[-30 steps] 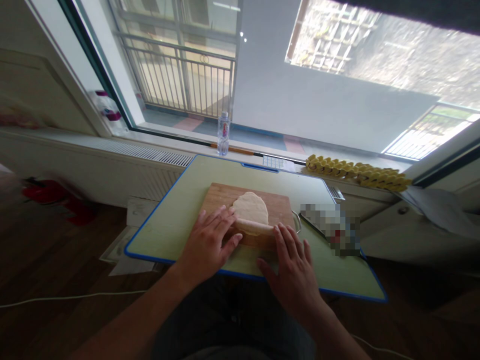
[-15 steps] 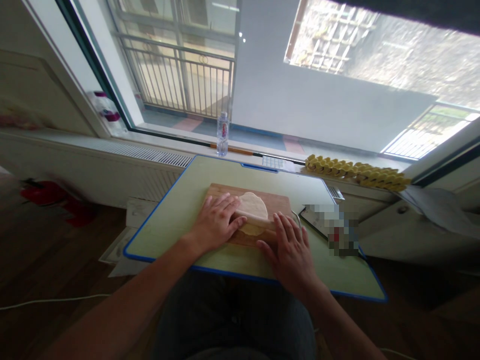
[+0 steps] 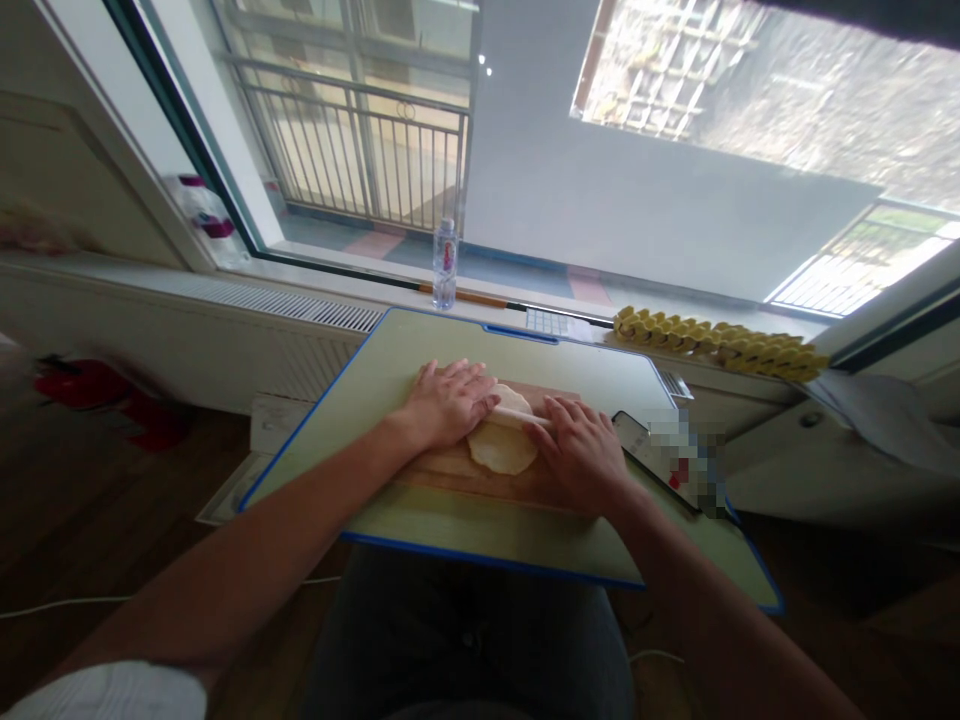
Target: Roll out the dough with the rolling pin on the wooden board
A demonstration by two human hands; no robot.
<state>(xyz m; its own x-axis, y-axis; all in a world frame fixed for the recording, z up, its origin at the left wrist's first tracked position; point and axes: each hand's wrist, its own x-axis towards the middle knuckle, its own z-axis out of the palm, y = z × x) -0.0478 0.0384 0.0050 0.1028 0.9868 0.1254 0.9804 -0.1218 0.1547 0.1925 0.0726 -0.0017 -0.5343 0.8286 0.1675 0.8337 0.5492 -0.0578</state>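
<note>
A pale rolling pin (image 3: 520,416) lies across a flat round sheet of dough (image 3: 502,450) on a wooden board (image 3: 454,474). My left hand (image 3: 452,403) rests over the pin's left end, fingers pointing forward and thumb along the pin. Over the right end, my right hand (image 3: 582,446) holds the pin with its fingers curved down. Both palms hide the ends of the pin. Dough shows in front of the pin and behind it, between the hands.
The board sits on a folding table (image 3: 427,345) with a blue edge. A phone (image 3: 649,455) lies to the right, partly blurred. Along the windowsill stand a water bottle (image 3: 445,265) and yellow egg trays (image 3: 712,343). A red fire extinguisher (image 3: 112,395) is on the floor at left.
Both hands have moved forward with the rolling pin, from the near part of the dough to its far part. More of the dough's near side now shows.
</note>
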